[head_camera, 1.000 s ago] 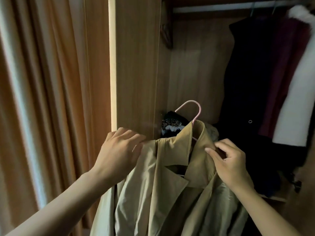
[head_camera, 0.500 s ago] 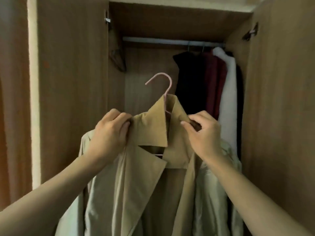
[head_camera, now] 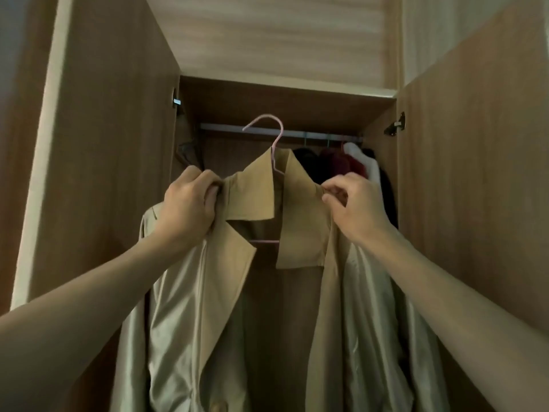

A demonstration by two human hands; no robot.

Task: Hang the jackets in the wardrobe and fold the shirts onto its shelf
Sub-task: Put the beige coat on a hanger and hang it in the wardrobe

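A tan trench jacket (head_camera: pixel 225 281) hangs open on a pink hanger (head_camera: pixel 274 144), held up in front of the open wardrobe. My left hand (head_camera: pixel 187 209) grips the jacket's left shoulder beside the collar. At the right shoulder, my right hand (head_camera: pixel 353 203) pinches the fabric by the collar. The hanger's hook sits level with the metal rail (head_camera: pixel 300 133), in front of it; whether it touches the rail I cannot tell.
Dark, red and white garments (head_camera: pixel 335 165) hang on the right part of the rail. An empty dark hanger (head_camera: pixel 187 150) hangs at the far left. Wardrobe doors stand open on the left (head_camera: pixel 113 144) and right (head_camera: pixel 475 173).
Both hands have lifted the jacket and hanger from low in the wardrobe up to rail height. My view has tilted upward and turned to face the wardrobe.
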